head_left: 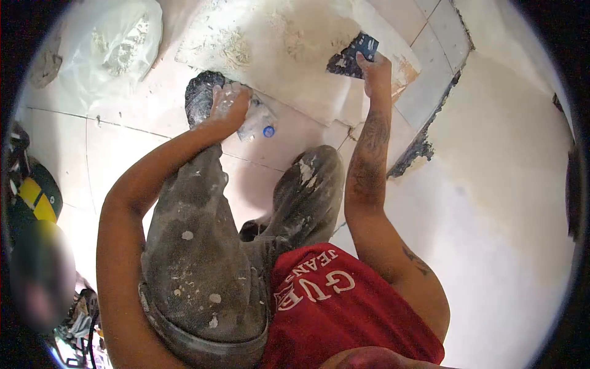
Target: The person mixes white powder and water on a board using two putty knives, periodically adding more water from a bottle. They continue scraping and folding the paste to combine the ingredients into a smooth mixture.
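My right hand (376, 72) pinches a dark blue-black flat piece (355, 56) with small white marks, held over a pale, dusty sheet (289, 46). My left hand (232, 103), whitened with powder, is curled closed beside a dark, dust-covered shoe (200, 92). What its fingers hold, if anything, is hidden. Just right of that hand lies a clear plastic item (253, 123), partly covered by it, with a blue cap (268, 131) at its end.
A translucent plastic bag (126, 46) with pale material lies at upper left. Tiles (129, 147) cover the floor. A dark, broken edge (424, 154) runs along a white surface (498, 184) on the right. Black-and-yellow gear (40, 200) stands at far left.
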`<state>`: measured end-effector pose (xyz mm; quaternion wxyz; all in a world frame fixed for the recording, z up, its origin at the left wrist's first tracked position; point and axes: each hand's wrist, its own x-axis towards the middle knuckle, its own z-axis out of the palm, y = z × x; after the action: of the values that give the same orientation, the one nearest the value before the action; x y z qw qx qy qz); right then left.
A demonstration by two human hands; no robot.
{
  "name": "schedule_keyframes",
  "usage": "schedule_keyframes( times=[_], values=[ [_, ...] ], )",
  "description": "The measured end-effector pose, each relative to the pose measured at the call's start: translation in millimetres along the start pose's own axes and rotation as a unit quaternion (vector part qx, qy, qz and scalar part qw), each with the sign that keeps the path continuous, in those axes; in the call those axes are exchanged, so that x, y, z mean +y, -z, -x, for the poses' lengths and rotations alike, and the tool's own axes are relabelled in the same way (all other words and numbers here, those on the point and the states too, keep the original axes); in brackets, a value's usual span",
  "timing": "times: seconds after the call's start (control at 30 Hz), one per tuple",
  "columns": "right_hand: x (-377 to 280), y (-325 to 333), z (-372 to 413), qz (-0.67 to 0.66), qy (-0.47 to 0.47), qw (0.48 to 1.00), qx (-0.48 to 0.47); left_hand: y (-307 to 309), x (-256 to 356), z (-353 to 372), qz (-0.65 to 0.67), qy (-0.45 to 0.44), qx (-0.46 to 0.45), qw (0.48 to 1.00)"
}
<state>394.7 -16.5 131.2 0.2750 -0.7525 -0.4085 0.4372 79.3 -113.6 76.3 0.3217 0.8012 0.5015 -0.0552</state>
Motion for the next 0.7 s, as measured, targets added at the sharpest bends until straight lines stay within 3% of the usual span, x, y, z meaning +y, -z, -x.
schedule_keyframes(
  times=[0.1, 0.2, 0.23, 0.3, 0.33, 0.4, 0.43, 0.5, 0.57, 0.63, 0.7],
  values=[
    [10, -5, 19, -0.252, -0.035, 0.967, -0.017, -5, 5, 2, 0.102, -0.020, 0.034, 0.994],
    [27, -2, 30, -0.390, -0.031, 0.919, -0.056, 13, -7, -18, 0.166, -0.066, -0.122, 0.976],
    [26, -1, 36, -0.390, -0.047, 0.918, -0.047, 46, 4, -11, 0.267, 0.009, -0.102, 0.958],
    [43, 2, 46, -0.320, 0.058, 0.944, -0.058, 75, -5, -12, 0.369, 0.081, -0.135, 0.916],
    [60, -2, 45, -0.377, 0.079, 0.921, -0.061, 81, -10, -12, 0.417, 0.121, -0.145, 0.889],
    [50, -16, 48, -0.506, -0.030, 0.858, -0.081, 86, -31, -11, 0.508, 0.104, -0.110, 0.848],
    [49, -22, 53, -0.567, -0.082, 0.815, -0.088, 101, -27, -8, 0.591, 0.132, -0.112, 0.788],
    [128, -22, 18, -0.619, 0.062, 0.765, -0.168, 109, -32, -9, 0.633, 0.148, -0.102, 0.753],
    [158, -10, 5, -0.579, 0.063, 0.788, -0.197, 109, -36, -18, 0.670, 0.116, -0.091, 0.728],
    [147, -6, 9, -0.582, -0.028, 0.798, -0.157, 107, -38, -26, 0.675, 0.135, -0.071, 0.722],
    [137, -6, 15, -0.425, 0.050, 0.899, -0.089, 110, -25, -29, 0.691, 0.142, -0.060, 0.707]
  ],
)
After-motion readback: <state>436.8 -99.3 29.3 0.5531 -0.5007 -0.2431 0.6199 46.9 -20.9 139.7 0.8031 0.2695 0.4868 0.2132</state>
